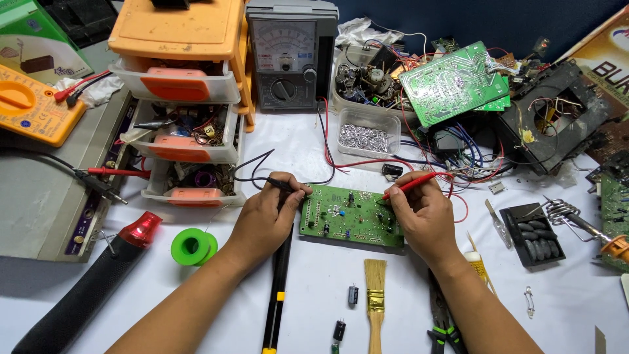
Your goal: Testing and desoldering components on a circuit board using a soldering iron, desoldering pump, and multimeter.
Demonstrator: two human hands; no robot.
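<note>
A green circuit board (347, 215) lies flat on the white table in front of me. My left hand (265, 216) grips a black test probe (280, 185) whose tip touches the board's left edge. My right hand (422, 213) pinches a red test probe (411, 185), its tip resting on the board's right part. Both probe leads run back to a grey analog multimeter (290, 52) standing upright at the back centre.
An orange and white drawer unit (183, 98) stands back left, beside a yellow multimeter (29, 105). A clear tub of metal parts (367, 134), a pile of boards and wires (458, 85), a brush (375, 295), pliers (442, 321), green solder spool (194, 247) and a soldering iron stand (570, 216) surround the board.
</note>
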